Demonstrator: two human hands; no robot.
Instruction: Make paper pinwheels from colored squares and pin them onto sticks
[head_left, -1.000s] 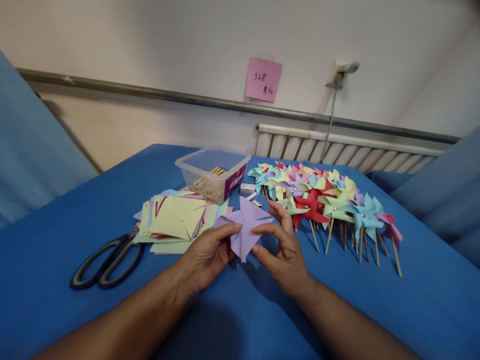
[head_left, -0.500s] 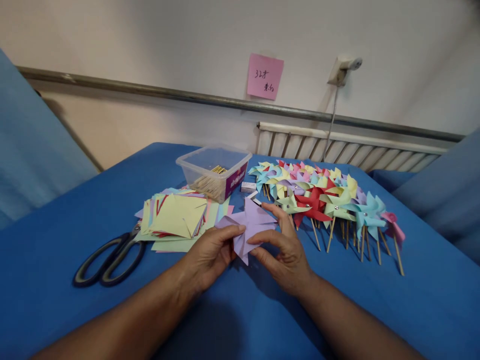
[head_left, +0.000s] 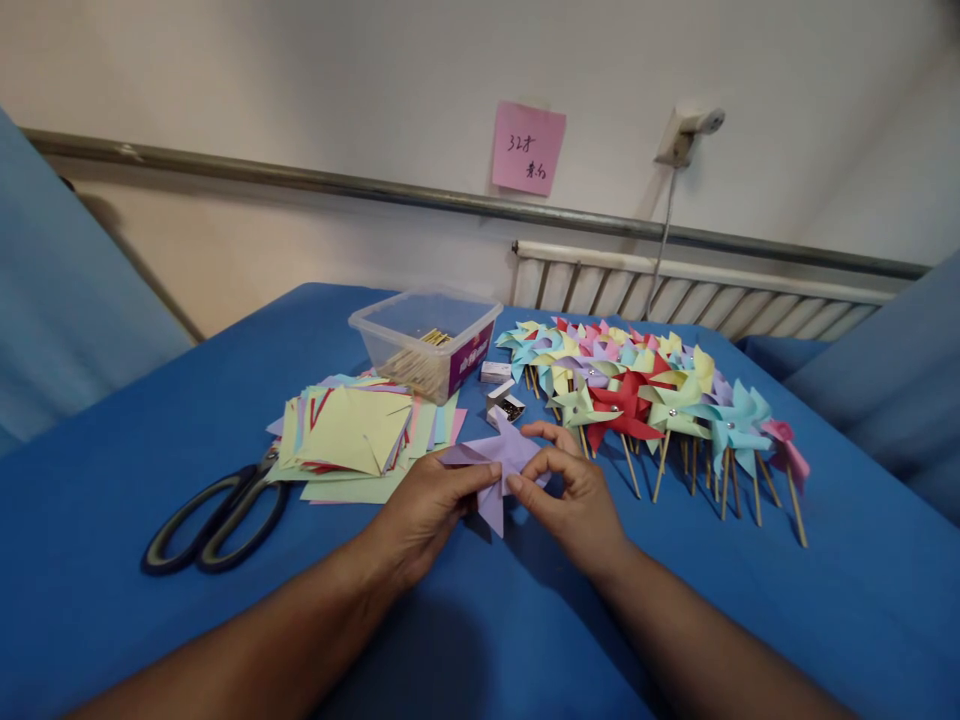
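A purple paper pinwheel (head_left: pixel 491 505) without a stick is held between my two hands above the blue cloth. My left hand (head_left: pixel 427 505) grips its left side, thumb pressed near the centre. From the right, my right hand (head_left: pixel 574 495) pinches a corner of the paper with thumb and index finger, close to the middle. The fingers hide part of the right blades. Just behind the pinwheel lies a small opened box (head_left: pixel 506 402) with tiny dark pins in it.
Black-handled scissors (head_left: pixel 214 520) lie left of a stack of coloured paper (head_left: pixel 352 430). Behind stands a clear plastic tub (head_left: pixel 382 340) of wooden sticks, with a small white box (head_left: pixel 495 372) alongside. Many finished pinwheels (head_left: pixel 675 405) crowd the right side. A wall radiator (head_left: pixel 600 285) stands behind.
My right hand has brought a corner of the purple paper in toward the centre. The left thumb has shifted slightly right, and the opened pin box now shows more.
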